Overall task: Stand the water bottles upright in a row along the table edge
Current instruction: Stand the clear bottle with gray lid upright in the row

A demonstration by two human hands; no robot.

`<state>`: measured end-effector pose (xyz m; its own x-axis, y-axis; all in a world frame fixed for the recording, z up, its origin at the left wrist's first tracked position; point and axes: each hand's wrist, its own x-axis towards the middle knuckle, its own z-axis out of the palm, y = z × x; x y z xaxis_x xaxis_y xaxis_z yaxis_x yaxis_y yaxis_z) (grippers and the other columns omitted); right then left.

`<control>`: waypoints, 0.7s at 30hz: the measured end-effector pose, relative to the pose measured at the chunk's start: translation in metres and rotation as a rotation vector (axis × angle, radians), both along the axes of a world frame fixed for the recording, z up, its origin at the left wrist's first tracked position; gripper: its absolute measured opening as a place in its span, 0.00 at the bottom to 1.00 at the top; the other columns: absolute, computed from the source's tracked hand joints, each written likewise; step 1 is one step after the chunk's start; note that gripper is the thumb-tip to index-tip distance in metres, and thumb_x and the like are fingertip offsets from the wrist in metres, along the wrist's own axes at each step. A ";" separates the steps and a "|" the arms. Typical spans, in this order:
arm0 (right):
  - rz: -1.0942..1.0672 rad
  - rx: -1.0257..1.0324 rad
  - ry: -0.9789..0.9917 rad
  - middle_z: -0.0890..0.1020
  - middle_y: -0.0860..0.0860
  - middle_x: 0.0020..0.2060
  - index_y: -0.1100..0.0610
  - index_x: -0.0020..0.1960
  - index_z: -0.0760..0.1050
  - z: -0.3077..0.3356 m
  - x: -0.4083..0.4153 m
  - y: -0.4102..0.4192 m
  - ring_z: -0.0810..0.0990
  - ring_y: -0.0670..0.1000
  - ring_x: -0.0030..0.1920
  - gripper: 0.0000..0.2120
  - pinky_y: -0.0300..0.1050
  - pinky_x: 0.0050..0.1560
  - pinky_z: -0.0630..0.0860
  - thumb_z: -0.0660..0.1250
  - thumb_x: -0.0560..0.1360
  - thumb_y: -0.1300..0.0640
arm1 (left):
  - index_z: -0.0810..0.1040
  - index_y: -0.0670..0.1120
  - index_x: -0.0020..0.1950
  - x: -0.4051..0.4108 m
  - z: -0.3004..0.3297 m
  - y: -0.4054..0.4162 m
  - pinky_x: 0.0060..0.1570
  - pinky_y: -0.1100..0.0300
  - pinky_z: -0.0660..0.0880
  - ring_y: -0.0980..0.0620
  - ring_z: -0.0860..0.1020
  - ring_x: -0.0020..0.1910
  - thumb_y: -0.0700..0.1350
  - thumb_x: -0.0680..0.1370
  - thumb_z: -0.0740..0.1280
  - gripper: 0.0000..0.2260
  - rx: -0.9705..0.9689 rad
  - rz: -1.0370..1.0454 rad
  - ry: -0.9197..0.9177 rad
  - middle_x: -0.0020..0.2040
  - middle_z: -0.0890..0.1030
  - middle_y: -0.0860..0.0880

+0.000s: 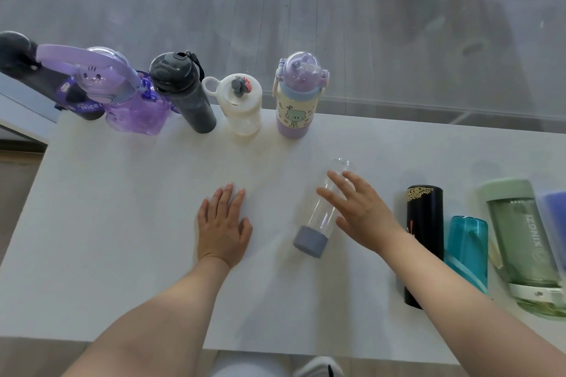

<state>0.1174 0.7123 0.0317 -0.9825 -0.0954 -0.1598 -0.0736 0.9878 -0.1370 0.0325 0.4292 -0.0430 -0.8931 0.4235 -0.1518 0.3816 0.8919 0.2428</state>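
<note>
Several bottles stand upright along the far edge of the white table [122,223]: a black one at the far left [46,82], a purple cat-faced bottle [122,95], a dark grey bottle [183,92], a white one [242,104] and a purple-and-cream cartoon bottle [297,95]. A clear bottle with a grey cap [321,211] lies on its side mid-table. My right hand [358,211] hovers over it with fingers spread, holding nothing. My left hand [223,223] rests flat on the table, palm down.
At the right, several bottles lie on their sides: a black flask [424,239], a teal bottle [467,248], a green bottle [523,245] and a blue object at the frame edge [556,211]. A glass panel rises behind the far table edge.
</note>
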 end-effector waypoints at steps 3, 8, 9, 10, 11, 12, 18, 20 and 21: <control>-0.153 -0.149 0.035 0.71 0.59 0.70 0.53 0.70 0.71 0.003 0.008 -0.004 0.69 0.65 0.66 0.33 0.59 0.62 0.72 0.76 0.67 0.57 | 0.65 0.49 0.74 0.000 0.000 0.000 0.72 0.44 0.55 0.46 0.61 0.74 0.53 0.74 0.52 0.28 -0.007 0.002 -0.005 0.76 0.64 0.46; -0.423 -0.377 0.081 0.68 0.47 0.71 0.45 0.73 0.62 0.004 0.020 -0.009 0.64 0.52 0.68 0.33 0.47 0.57 0.71 0.71 0.71 0.47 | 0.64 0.49 0.74 0.000 0.001 0.001 0.73 0.44 0.55 0.46 0.60 0.75 0.53 0.74 0.52 0.28 -0.019 0.002 -0.010 0.76 0.63 0.46; -0.467 -0.440 0.096 0.69 0.46 0.70 0.46 0.72 0.63 0.004 0.022 -0.010 0.66 0.51 0.66 0.32 0.45 0.58 0.70 0.70 0.71 0.47 | 0.64 0.49 0.74 0.000 0.002 0.001 0.73 0.44 0.55 0.46 0.60 0.75 0.53 0.74 0.52 0.28 -0.018 0.001 -0.010 0.76 0.63 0.46; -0.513 -0.509 0.110 0.70 0.45 0.68 0.47 0.72 0.63 0.003 0.024 -0.010 0.68 0.50 0.64 0.32 0.43 0.58 0.68 0.70 0.71 0.46 | 0.64 0.49 0.74 0.001 0.002 0.001 0.73 0.44 0.55 0.46 0.61 0.75 0.53 0.74 0.52 0.28 -0.016 0.000 -0.010 0.76 0.63 0.46; -0.560 -0.566 0.121 0.72 0.44 0.66 0.48 0.71 0.64 0.002 0.026 -0.010 0.69 0.49 0.63 0.31 0.42 0.59 0.68 0.69 0.71 0.44 | 0.65 0.49 0.74 0.000 0.003 0.001 0.73 0.44 0.55 0.46 0.61 0.75 0.53 0.74 0.52 0.28 -0.017 0.000 -0.010 0.76 0.63 0.46; -0.609 -0.601 0.129 0.73 0.44 0.64 0.49 0.70 0.65 0.000 0.028 -0.011 0.70 0.48 0.62 0.30 0.42 0.58 0.68 0.68 0.72 0.42 | 0.65 0.49 0.74 0.000 0.003 0.001 0.73 0.44 0.55 0.46 0.61 0.75 0.53 0.74 0.51 0.28 -0.019 -0.001 -0.010 0.76 0.63 0.46; -0.869 -0.716 0.152 0.76 0.47 0.58 0.54 0.66 0.69 -0.018 0.041 -0.017 0.73 0.50 0.61 0.33 0.45 0.56 0.70 0.65 0.69 0.34 | 0.65 0.48 0.74 0.000 0.002 0.000 0.73 0.44 0.55 0.46 0.61 0.75 0.53 0.74 0.52 0.28 -0.018 -0.002 -0.011 0.76 0.64 0.46; -0.938 -0.827 0.125 0.77 0.49 0.60 0.53 0.67 0.68 -0.024 0.037 -0.017 0.76 0.51 0.60 0.31 0.50 0.59 0.73 0.70 0.70 0.39 | 0.64 0.49 0.74 0.000 0.001 0.000 0.73 0.44 0.55 0.46 0.61 0.75 0.52 0.74 0.52 0.28 -0.026 -0.004 -0.012 0.76 0.63 0.46; -0.951 -0.853 0.126 0.77 0.49 0.61 0.53 0.68 0.68 -0.026 0.033 -0.016 0.77 0.52 0.60 0.31 0.50 0.60 0.74 0.71 0.71 0.42 | 0.64 0.49 0.74 -0.001 0.000 0.000 0.73 0.44 0.55 0.46 0.61 0.75 0.52 0.74 0.52 0.28 -0.027 -0.005 -0.012 0.76 0.63 0.46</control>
